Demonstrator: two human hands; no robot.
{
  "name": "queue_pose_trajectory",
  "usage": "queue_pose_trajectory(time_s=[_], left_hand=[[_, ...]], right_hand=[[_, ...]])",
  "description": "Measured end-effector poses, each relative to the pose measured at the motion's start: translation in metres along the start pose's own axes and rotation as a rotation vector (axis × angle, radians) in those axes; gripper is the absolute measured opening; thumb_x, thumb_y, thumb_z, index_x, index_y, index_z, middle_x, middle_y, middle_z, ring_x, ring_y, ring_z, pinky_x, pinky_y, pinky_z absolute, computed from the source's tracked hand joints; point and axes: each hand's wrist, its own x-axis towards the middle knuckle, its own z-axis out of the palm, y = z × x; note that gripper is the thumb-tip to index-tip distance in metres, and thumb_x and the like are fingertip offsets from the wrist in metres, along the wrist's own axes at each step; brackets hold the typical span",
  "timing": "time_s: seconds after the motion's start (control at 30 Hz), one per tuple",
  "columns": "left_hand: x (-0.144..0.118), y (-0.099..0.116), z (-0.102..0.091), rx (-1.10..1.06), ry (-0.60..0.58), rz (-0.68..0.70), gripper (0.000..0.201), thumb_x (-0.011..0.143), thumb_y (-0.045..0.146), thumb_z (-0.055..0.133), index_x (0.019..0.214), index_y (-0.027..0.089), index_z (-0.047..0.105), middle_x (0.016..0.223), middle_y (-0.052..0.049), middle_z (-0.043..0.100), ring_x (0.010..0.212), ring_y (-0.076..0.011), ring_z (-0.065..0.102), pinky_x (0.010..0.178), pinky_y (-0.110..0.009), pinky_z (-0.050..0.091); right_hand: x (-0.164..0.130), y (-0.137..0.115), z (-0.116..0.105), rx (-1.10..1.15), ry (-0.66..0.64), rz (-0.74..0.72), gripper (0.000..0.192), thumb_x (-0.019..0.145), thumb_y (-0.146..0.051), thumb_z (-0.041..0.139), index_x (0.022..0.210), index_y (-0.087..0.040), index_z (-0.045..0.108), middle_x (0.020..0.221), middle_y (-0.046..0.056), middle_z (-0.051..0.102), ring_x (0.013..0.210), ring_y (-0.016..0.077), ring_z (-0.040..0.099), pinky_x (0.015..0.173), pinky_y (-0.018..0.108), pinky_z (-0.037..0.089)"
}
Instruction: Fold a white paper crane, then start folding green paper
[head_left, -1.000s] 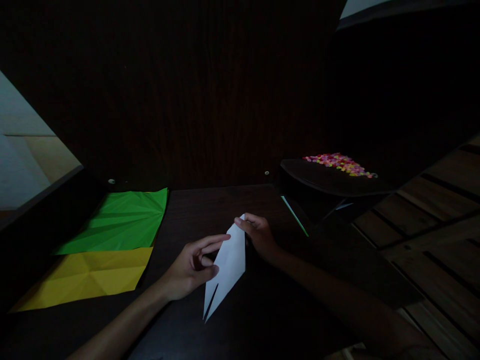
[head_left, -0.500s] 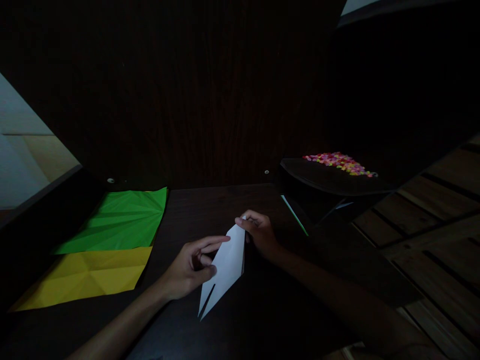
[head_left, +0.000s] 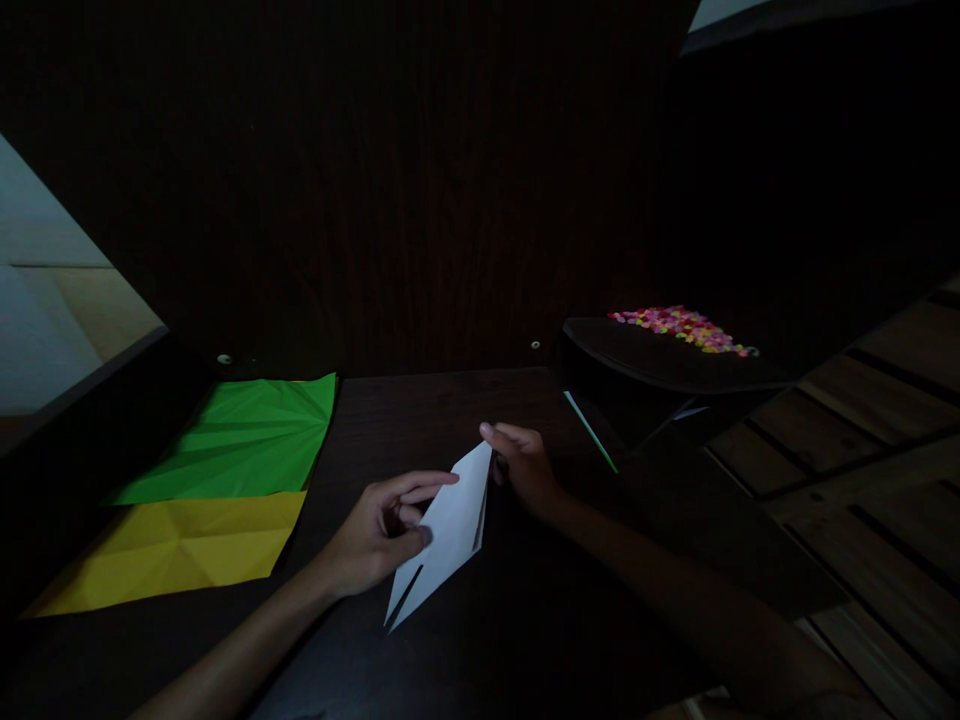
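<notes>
A: How far along was the folding judged to be?

B: The white paper (head_left: 442,540) had already been brought to a long kite-like shape, with two narrow points split apart at its 7 o'clock end. By the look of it, several folds had been made and more were left; no finished figure could be seen. The green sheet (head_left: 240,440) and the yellow sheet (head_left: 172,550), creased but lying flat at 9 o'clock, were not being handled.

A: And the hands?

B: The left hand (head_left: 382,535) was closed on the paper's left edge, thumb beneath and fingers over it. The right hand (head_left: 525,470) was pinched on the upper tip at 1 o'clock. The paper was held tilted just over the dark surface (head_left: 510,640).

A: What room was left?

B: Bare surface was seen toward 6 o'clock. A dark tray (head_left: 660,365) carrying coloured beads (head_left: 679,328) stood near at 2 o'clock, and the surface's right edge ran close behind the right forearm.
</notes>
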Motion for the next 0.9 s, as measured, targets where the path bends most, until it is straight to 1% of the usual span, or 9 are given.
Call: queue_pose_trajectory(time_s=[0.1, 0.2, 0.23, 0.3, 0.43, 0.53, 0.67, 0.8, 0.9], left_hand=[[0.001, 0.006, 0.002, 0.100, 0.088, 0.061, 0.049, 0.074, 0.019, 0.066, 0.122, 0.015, 0.061, 0.079, -0.005, 0.065, 0.051, -0.0077, 0.039, 0.047, -0.019, 0.032], [0.001, 0.010, 0.003, 0.270, 0.199, 0.125, 0.044, 0.077, 0.021, 0.063, 0.120, 0.013, 0.063, 0.054, 0.006, 0.045, 0.048, -0.0078, 0.032, 0.045, -0.018, 0.028], [0.002, 0.010, 0.003, 0.324, 0.232, 0.141, 0.042, 0.078, 0.023, 0.062, 0.119, 0.013, 0.064, 0.051, 0.008, 0.039, 0.047, -0.0076, 0.031, 0.044, -0.018, 0.027], [0.002, 0.009, 0.004, 0.411, 0.291, 0.183, 0.038, 0.081, 0.026, 0.062, 0.116, 0.013, 0.066, 0.050, 0.008, 0.036, 0.045, -0.0074, 0.031, 0.043, -0.018, 0.028], [0.001, 0.005, 0.005, 0.542, 0.348, 0.268, 0.032, 0.084, 0.028, 0.061, 0.113, 0.015, 0.069, 0.051, 0.008, 0.044, 0.043, -0.0066, 0.037, 0.044, -0.017, 0.035], [-0.001, 0.002, 0.007, 0.654, 0.352, 0.333, 0.043, 0.085, 0.026, 0.061, 0.126, 0.017, 0.061, 0.055, 0.006, 0.054, 0.043, -0.0073, 0.043, 0.047, -0.018, 0.042], [-0.003, 0.000, 0.010, 0.756, 0.353, 0.387, 0.052, 0.086, 0.025, 0.059, 0.137, 0.017, 0.051, 0.079, -0.003, 0.072, 0.048, -0.0106, 0.054, 0.056, -0.023, 0.051], [-0.003, 0.001, 0.011, 0.756, 0.325, 0.430, 0.048, 0.087, 0.024, 0.058, 0.134, 0.016, 0.055, 0.106, -0.010, 0.072, 0.060, -0.0139, 0.062, 0.061, -0.025, 0.053], [-0.002, 0.002, 0.010, 0.729, 0.300, 0.383, 0.048, 0.086, 0.026, 0.059, 0.133, 0.014, 0.056, 0.092, -0.008, 0.073, 0.055, -0.0124, 0.058, 0.055, -0.023, 0.050]], right_hand=[[0.003, 0.004, -0.002, 0.112, -0.061, -0.015, 0.035, 0.086, -0.046, 0.052, 0.064, -0.018, 0.056, 0.052, -0.003, 0.056, 0.035, 0.0077, 0.043, 0.036, 0.021, 0.026], [0.004, 0.004, -0.004, 0.136, -0.101, -0.102, 0.024, 0.082, -0.040, 0.058, 0.079, -0.017, 0.062, 0.060, -0.002, 0.061, 0.035, 0.0064, 0.045, 0.036, 0.020, 0.028], [0.004, 0.004, -0.004, 0.128, -0.104, -0.125, 0.022, 0.081, -0.039, 0.060, 0.082, -0.017, 0.063, 0.062, -0.002, 0.062, 0.035, 0.0060, 0.045, 0.036, 0.020, 0.029], [0.003, 0.003, -0.004, 0.113, -0.102, -0.139, 0.021, 0.079, -0.038, 0.064, 0.084, -0.017, 0.064, 0.065, -0.003, 0.063, 0.034, 0.0057, 0.046, 0.035, 0.019, 0.031], [0.003, 0.004, -0.001, 0.116, -0.091, -0.104, 0.022, 0.076, -0.036, 0.069, 0.089, -0.019, 0.063, 0.076, -0.002, 0.065, 0.034, 0.0056, 0.049, 0.032, 0.019, 0.034], [0.003, 0.007, -0.001, 0.132, -0.105, -0.098, 0.026, 0.074, -0.033, 0.071, 0.095, -0.021, 0.061, 0.077, -0.003, 0.064, 0.035, 0.0055, 0.049, 0.031, 0.019, 0.036], [0.004, 0.008, -0.002, 0.145, -0.112, -0.108, 0.030, 0.073, -0.030, 0.071, 0.100, -0.021, 0.060, 0.076, -0.004, 0.063, 0.035, 0.0054, 0.049, 0.031, 0.019, 0.037], [0.003, 0.007, -0.001, 0.139, -0.113, -0.111, 0.028, 0.073, -0.028, 0.070, 0.099, -0.020, 0.061, 0.074, -0.004, 0.061, 0.035, 0.0052, 0.047, 0.032, 0.019, 0.036], [0.003, 0.006, 0.000, 0.140, -0.106, -0.109, 0.027, 0.072, -0.028, 0.071, 0.096, -0.020, 0.062, 0.070, -0.005, 0.059, 0.035, 0.0050, 0.046, 0.032, 0.019, 0.034]])
